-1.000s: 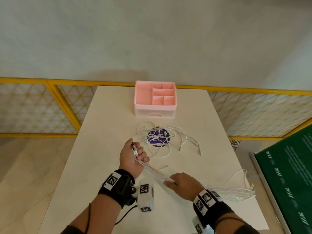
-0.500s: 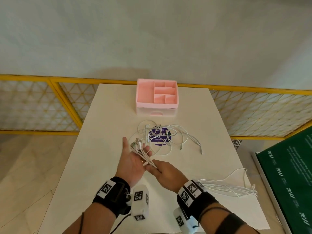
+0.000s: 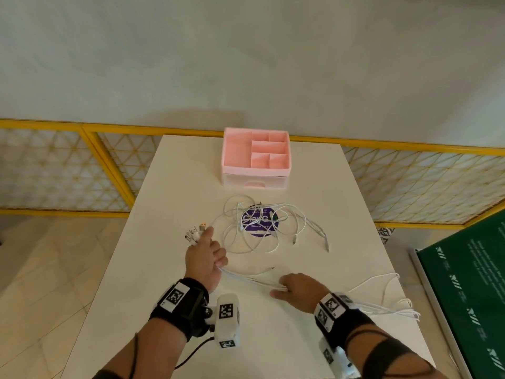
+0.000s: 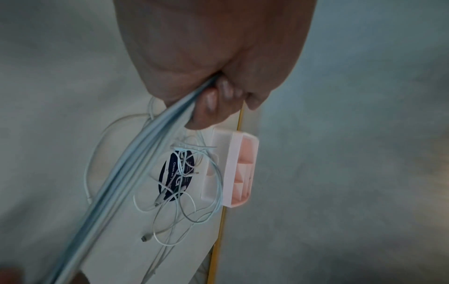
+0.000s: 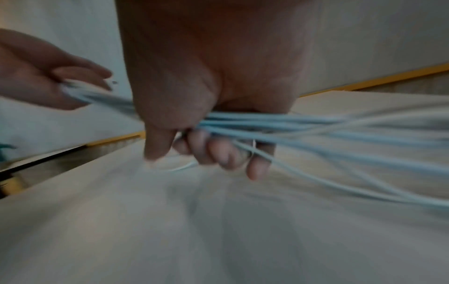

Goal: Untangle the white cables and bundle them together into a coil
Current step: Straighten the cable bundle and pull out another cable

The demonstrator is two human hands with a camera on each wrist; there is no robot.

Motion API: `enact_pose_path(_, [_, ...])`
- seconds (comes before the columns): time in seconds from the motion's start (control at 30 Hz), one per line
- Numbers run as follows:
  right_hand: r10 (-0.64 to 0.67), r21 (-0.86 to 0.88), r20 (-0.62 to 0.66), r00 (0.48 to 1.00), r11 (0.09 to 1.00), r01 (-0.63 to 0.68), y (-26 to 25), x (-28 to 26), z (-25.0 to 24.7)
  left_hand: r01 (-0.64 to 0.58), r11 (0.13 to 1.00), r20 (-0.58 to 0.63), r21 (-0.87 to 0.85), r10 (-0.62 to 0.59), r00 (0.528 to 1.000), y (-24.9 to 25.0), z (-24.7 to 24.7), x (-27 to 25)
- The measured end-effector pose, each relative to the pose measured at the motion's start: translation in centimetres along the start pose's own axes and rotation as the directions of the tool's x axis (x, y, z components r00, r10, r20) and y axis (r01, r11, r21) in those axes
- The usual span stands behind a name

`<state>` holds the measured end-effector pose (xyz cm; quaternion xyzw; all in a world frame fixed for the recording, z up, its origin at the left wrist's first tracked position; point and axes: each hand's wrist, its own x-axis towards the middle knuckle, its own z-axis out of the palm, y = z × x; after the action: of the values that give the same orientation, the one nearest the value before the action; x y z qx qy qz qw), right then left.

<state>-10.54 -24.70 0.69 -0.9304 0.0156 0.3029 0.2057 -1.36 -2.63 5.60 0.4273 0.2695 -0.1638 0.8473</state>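
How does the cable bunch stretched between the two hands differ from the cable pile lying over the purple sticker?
The held cable bunch runs as straight, parallel strands; the loose cable pile lies in crossing loops. The held cable bunch is gripped by the left hand and the right hand; no hand touches the loose cable pile, which rests on the table. The bunch's plugs sit gathered above the left hand; the pile's plugs lie scattered. Both are thin white cables.

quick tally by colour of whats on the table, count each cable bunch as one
white: 2, the held cable bundle and the loose cable tangle
pink: 1, the organiser box
purple: 1, the round sticker
total: 4
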Motion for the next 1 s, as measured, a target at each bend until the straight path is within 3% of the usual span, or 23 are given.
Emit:
enact_pose_path(0.07, [0.043,0.103,0.035,0.998,0.994,-0.046,1.8,0.2,-1.7,-0.005,1.000,0.003,0.008,0.005,1.000,0.4,-0.2,0.0])
enact_pose_path(0.17, [0.098,0.383,-0.116,0.988,0.922,-0.047,2.9,1.3,-4.7,0.013,1.000,0.018,-0.003,-0.012,1.000,0.6,-0.5,0.0])
enact_pose_path(0.27, [0.090,0.483,-0.151,0.984,0.876,-0.006,2.4,3.3,-7.0,0.001,1.000,0.023,0.006,-0.002,1.000,1.0,-0.6,0.0])
enact_pose_path(0.37, [0.033,0.407,0.016,0.999,0.913,-0.037,1.6,4.3,-8.4,-0.038,0.999,0.021,0.013,0.037,0.999,1.7,-0.9,0.1])
enact_pose_path(0.43, [0.002,0.336,0.185,0.983,0.940,-0.066,1.0,4.3,-8.9,-0.066,0.998,0.014,0.023,0.066,0.998,2.4,-1.3,0.2])
enact_pose_path(0.5, [0.018,0.344,0.275,0.961,0.932,-0.116,0.6,4.3,-9.6,-0.081,0.996,0.003,0.040,0.081,0.997,2.7,-1.9,0.3])
enact_pose_path(0.53, [0.050,0.375,0.258,0.965,0.915,-0.147,0.5,4.7,-9.8,-0.079,0.996,-0.005,0.046,0.079,0.997,2.7,-2.1,0.3])
enact_pose_path(0.6, [0.163,0.444,0.064,0.984,0.879,-0.175,0.4,5.7,-10.2,-0.063,0.997,-0.016,0.054,0.064,0.998,2.3,-2.6,0.3])
enact_pose_path(0.7, [0.318,0.441,-0.303,0.898,0.882,-0.164,0.0,7.3,-11.1,-0.041,0.998,-0.017,0.056,0.042,0.999,1.7,-2.7,0.3])
enact_pose_path(0.77, [0.312,0.374,-0.332,0.890,0.910,-0.179,-0.6,8.1,-11.2,-0.033,0.998,-0.006,0.051,0.033,0.999,1.5,-2.5,0.1])
enact_pose_path(0.83, [0.212,0.308,-0.279,0.937,0.944,-0.121,-1.5,8.6,-11.3,-0.029,0.998,0.008,0.058,0.029,1.000,1.4,-2.1,-0.2])
enact_pose_path(0.9, [0.120,0.367,-0.305,0.945,0.930,0.001,-2.6,8.1,-11.8,-0.036,0.997,0.023,0.069,0.034,0.999,1.3,-1.6,-0.4])
enact_pose_path(1.0, [0.067,0.513,-0.423,0.904,0.839,0.178,-5.3,6.6,-13.2,-0.056,0.996,0.068,0.068,0.051,0.996,1.3,-0.7,-0.4])
